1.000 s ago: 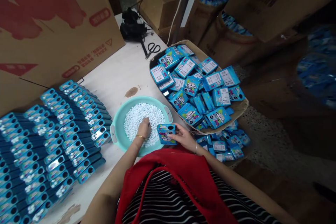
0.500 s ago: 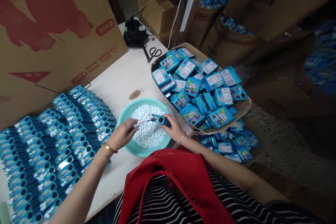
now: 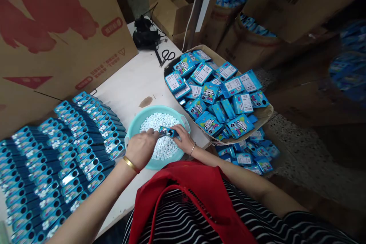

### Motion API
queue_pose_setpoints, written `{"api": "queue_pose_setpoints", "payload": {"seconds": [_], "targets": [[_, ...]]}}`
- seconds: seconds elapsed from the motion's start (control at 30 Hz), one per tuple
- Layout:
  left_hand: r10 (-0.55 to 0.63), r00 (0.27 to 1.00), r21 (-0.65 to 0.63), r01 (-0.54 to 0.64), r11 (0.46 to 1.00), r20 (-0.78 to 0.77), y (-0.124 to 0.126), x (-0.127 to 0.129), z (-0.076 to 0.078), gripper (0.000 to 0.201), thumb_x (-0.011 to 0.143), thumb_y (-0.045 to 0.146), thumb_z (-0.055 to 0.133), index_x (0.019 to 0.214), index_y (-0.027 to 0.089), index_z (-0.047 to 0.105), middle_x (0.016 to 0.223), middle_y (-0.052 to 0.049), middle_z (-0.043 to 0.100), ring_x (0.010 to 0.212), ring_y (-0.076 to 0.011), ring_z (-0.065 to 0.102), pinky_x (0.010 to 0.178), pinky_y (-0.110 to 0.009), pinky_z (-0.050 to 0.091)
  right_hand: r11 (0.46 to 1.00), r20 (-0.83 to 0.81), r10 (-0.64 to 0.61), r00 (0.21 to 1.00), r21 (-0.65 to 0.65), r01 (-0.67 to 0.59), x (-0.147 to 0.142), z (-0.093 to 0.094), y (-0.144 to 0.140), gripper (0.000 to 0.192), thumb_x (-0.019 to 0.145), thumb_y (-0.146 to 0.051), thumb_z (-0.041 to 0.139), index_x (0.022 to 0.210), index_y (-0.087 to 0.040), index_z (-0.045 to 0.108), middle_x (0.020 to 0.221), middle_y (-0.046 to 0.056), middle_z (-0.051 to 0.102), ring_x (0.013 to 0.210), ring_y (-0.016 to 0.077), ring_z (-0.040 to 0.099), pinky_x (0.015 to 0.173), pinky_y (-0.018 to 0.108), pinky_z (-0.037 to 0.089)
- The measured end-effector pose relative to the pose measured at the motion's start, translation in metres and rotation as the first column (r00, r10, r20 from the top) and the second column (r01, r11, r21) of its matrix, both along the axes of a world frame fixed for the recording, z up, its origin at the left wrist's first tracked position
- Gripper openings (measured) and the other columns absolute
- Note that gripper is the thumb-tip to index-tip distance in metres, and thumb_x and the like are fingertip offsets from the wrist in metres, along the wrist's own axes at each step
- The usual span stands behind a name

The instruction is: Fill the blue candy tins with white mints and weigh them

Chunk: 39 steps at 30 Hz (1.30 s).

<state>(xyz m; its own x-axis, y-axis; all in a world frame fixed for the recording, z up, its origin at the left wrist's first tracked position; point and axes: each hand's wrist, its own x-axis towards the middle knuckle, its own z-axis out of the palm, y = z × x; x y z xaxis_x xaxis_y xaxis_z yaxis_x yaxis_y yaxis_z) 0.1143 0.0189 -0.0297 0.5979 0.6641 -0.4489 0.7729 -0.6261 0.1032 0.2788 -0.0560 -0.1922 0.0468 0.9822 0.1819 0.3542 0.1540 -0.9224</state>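
Observation:
A teal basin (image 3: pixel 132 129) of small white tablets (image 3: pixel 157 122) sits on the white table (image 3: pixel 134 80) in front of me. Over it my right hand (image 3: pixel 183 141) grips a small blue box (image 3: pixel 168 132) turned edge-up. My left hand (image 3: pixel 142 148) has its fingers pinched at the box's open left end; whether it holds tablets I cannot tell. A gold bangle circles my left wrist.
Rows of blue boxes (image 3: pixel 63 152) lie to the left. A cardboard tray (image 3: pixel 264 116) heaped with blue boxes stands to the right, with more fallen below it. Scissors (image 3: pixel 167 56), a black object (image 3: pixel 145 34) and large cartons lie behind.
My left hand left the tablets and came up to the box's end. My right hand turned the box from flat to edge-up and carried it over the basin.

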Motion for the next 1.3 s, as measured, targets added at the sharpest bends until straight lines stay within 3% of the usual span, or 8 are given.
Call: {"api": "queue_pose_setpoints", "payload": {"seconds": [0.1,0.33,0.43,0.57,0.77,1.0,1.13,1.3], "targets": [[0.103,0.995,0.059,-0.104,0.993,0.02,0.017,-0.026,-0.032,0.034,0.088,0.014,0.036,0.115,0.021,0.055,0.097,-0.008,0.055,0.084,-0.0213,0.058,0.074,-0.033,0.045,0.998,-0.047,-0.052,0.998,-0.021,0.051,0.003,0.0,-0.002,0.035,0.081,-0.015,0.052,0.116,-0.023,0.052,0.111,0.01,0.057,0.109,0.0246,0.053,0.097,0.044,0.043],[0.244,0.968,-0.01,-0.244,0.97,0.055,0.025,-0.051,-0.149,0.046,0.085,0.002,0.03,0.125,0.015,0.048,0.12,-0.014,0.051,0.112,-0.0239,0.049,0.097,-0.038,0.04,0.982,-0.117,-0.175,0.978,-0.092,0.165,0.012,0.009,-0.005,0.031,0.084,-0.033,0.06,0.113,-0.023,0.054,0.109,0.009,0.059,0.105,0.0242,0.055,0.094,0.038,0.044],[0.214,0.968,-0.1,-0.202,0.974,0.13,0.002,-0.037,-0.175,0.05,0.081,-0.001,0.034,0.127,0.013,0.046,0.126,-0.015,0.049,0.117,-0.0235,0.047,0.102,-0.038,0.039,0.971,-0.121,-0.22,0.968,-0.127,0.205,0.017,0.014,-0.004,0.033,0.084,-0.037,0.061,0.113,-0.023,0.054,0.109,0.009,0.059,0.105,0.024,0.056,0.094,0.038,0.044],[0.187,0.954,-0.232,-0.132,0.964,0.235,-0.025,-0.024,-0.188,0.054,0.073,-0.003,0.041,0.124,0.012,0.048,0.125,-0.014,0.052,0.116,-0.0212,0.05,0.103,-0.034,0.04,0.961,-0.152,-0.266,0.952,-0.124,0.248,0.022,0.013,-0.002,0.037,0.082,-0.038,0.064,0.113,-0.023,0.053,0.109,0.008,0.061,0.104,0.0236,0.057,0.094,0.04,0.046],[0.216,0.9,-0.333,-0.085,0.939,0.378,-0.027,-0.042,-0.164,0.043,0.078,0.007,0.045,0.12,0.013,0.047,0.117,-0.011,0.057,0.109,-0.0187,0.054,0.099,-0.034,0.043,0.964,-0.155,-0.258,0.954,-0.102,0.244,0.025,0.006,0.003,0.037,0.082,-0.035,0.063,0.116,-0.024,0.051,0.116,0.008,0.06,0.108,0.0243,0.057,0.096,0.042,0.046],[0.197,0.828,-0.312,-0.028,0.95,0.524,-0.011,-0.065,-0.073,0.028,0.089,0.024,0.044,0.116,0.017,0.048,0.106,-0.008,0.058,0.097,-0.0179,0.055,0.088,-0.033,0.046,0.99,0.008,-0.141,0.99,0.031,0.14,0.017,0.004,0.009,0.032,0.082,-0.019,0.057,0.114,-0.021,0.053,0.111,0.01,0.058,0.108,0.0255,0.055,0.096,0.044,0.046],[0.067,0.914,-0.245,0.036,0.969,0.4,-0.003,-0.052,-0.038,0.025,0.089,0.017,0.039,0.111,0.015,0.051,0.1,-0.009,0.058,0.09,-0.0181,0.057,0.082,-0.032,0.047,0.996,0.087,-0.017,0.996,0.084,0.01,0.007,-0.001,0.009,0.043,0.078,-0.007,0.047,0.118,-0.022,0.052,0.113,0.011,0.055,0.112,0.0258,0.052,0.099,0.047,0.044],[-0.007,1.0,-0.145,0.011,0.989,0.031,-0.007,-0.014,-0.014,0.039,0.086,0.005,0.037,0.123,0.012,0.046,0.105,-0.012,0.058,0.088,-0.0196,0.062,0.078,-0.033,0.049,0.987,0.193,0.053,0.98,0.136,-0.08,-0.002,-0.008,0.006,0.052,0.075,-0.004,0.045,0.123,-0.024,0.049,0.116,0.01,0.053,0.115,0.0261,0.05,0.109,0.054,0.035]]}}
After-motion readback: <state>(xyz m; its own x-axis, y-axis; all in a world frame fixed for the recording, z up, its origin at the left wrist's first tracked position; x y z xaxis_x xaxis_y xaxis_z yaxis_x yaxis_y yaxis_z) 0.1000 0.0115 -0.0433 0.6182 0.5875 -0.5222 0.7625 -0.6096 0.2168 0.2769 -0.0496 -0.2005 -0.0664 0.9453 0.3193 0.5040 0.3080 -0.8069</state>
